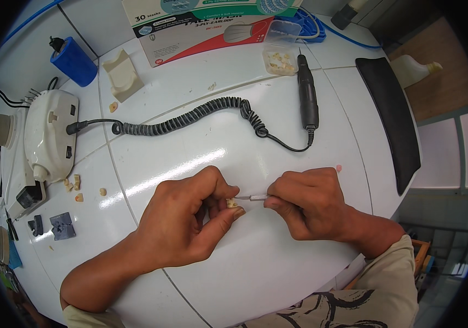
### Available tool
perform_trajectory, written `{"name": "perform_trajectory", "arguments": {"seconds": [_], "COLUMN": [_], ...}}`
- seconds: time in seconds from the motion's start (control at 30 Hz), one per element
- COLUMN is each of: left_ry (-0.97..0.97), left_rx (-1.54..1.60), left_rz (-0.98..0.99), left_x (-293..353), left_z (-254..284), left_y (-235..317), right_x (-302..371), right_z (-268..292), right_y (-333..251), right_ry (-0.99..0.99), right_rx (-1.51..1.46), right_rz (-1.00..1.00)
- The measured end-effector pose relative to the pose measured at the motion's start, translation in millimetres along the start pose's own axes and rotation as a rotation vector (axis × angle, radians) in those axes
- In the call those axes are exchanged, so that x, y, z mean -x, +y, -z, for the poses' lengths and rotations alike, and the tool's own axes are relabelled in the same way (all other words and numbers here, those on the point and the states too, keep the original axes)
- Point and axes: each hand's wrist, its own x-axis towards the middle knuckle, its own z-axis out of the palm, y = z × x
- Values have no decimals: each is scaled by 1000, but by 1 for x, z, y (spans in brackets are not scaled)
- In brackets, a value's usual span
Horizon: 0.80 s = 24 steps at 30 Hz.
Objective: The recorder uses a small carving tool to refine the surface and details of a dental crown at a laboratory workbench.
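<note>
My left hand pinches a small cream-coloured dental piece, which looks like tooth crowns, between thumb and forefinger. Only its outer end shows; the fingers hide the rest. My right hand is closed round the handle of a thin metal hand tool. Its slender tip points left and reaches the upper edge of the dental piece; whether it touches, I cannot tell. Both hands are just above the white tiled worktop.
A black handpiece lies beyond my right hand, its coiled cord running to a white control box. Farther back are a mask box and a clear container of small pieces. Grey blocks lie left; a black pad right.
</note>
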Motion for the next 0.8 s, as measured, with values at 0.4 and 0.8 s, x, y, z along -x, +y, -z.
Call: {"name": "perform_trajectory", "arguments": {"seconds": [0.4,0.8], "left_ry": [16,4], "left_rx": [48,122], "left_rz": [-59,-15], "left_x": [-1,-1], "left_z": [-3,-1], "left_y": [-7,-5], "right_x": [-6,-5], "right_z": [13,13], "right_y": [0,0], "right_ry": [-9,12], "right_rx": [-273,-302], "right_rz": [-99,-122]}}
